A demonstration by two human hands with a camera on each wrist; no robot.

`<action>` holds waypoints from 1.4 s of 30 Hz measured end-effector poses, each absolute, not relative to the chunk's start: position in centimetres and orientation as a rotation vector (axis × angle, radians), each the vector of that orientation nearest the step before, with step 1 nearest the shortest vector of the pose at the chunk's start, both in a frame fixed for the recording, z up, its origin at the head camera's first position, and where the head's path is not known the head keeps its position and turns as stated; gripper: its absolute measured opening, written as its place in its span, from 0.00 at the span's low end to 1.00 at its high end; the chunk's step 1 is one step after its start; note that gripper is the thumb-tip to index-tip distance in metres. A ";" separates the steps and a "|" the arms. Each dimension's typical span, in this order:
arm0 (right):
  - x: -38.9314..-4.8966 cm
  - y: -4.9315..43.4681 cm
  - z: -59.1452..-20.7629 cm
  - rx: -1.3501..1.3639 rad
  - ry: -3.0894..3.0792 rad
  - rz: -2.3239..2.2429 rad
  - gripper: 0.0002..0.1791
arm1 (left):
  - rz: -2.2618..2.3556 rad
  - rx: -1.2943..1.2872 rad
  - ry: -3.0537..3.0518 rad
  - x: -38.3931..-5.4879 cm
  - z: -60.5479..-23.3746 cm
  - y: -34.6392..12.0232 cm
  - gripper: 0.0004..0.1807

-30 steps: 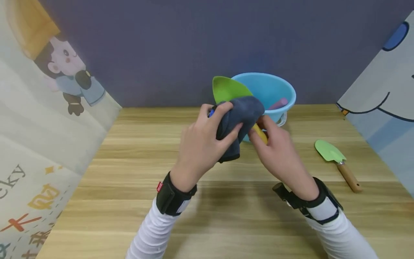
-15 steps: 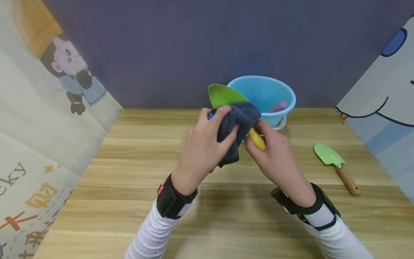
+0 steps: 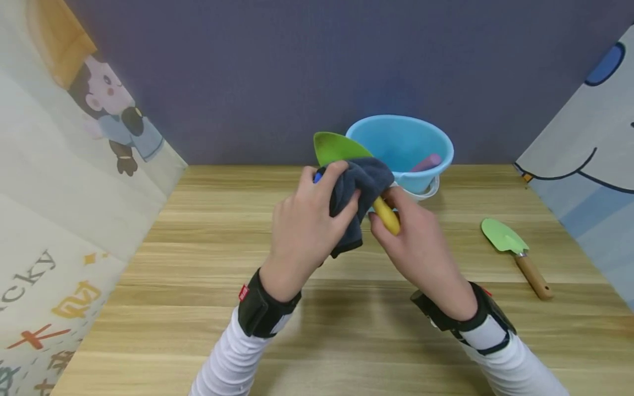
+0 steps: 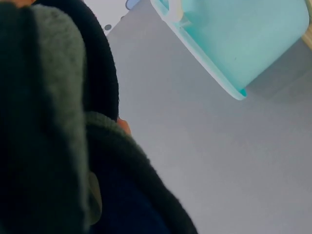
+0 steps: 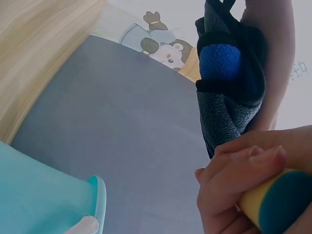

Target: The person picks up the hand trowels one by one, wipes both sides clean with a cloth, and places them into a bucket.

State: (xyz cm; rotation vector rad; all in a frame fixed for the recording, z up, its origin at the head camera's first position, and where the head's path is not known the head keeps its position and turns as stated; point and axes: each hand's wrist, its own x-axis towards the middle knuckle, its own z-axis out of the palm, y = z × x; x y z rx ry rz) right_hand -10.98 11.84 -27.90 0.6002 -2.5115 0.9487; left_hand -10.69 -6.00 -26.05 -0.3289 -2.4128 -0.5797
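My left hand grips a dark grey cloth wrapped round a trowel with a green blade. A blue patch of the cloth shows in the right wrist view. With my right hand I hold the trowel's yellow handle, whose dark green end faces the right wrist camera. The blade's tip points up and left, while its lower part is hidden under the cloth. Dark cloth fills the left side of the left wrist view. Both hands are above the table, in front of the light blue bucket.
A purple rod-like thing lies inside the bucket, which has a white handle. To the right, a small light green trowel with a wooden handle rests on the wooden table. A dark panel stands behind.
Both hands, with the cloth and trowel, have shifted slightly left and down. More of the yellow handle shows now. The grips look the same.
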 end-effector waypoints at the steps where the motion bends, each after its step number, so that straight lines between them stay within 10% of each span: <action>1: -11.0 11.8 -27.9 0.598 -2.513 0.951 0.16 | -0.577 -0.326 -2.414 -10.7 -26.0 -6.0 0.23; 42: -10.6 11.2 -28.0 0.592 -2.612 0.996 0.16 | -0.623 -0.169 -2.400 -11.2 -25.4 -7.5 0.24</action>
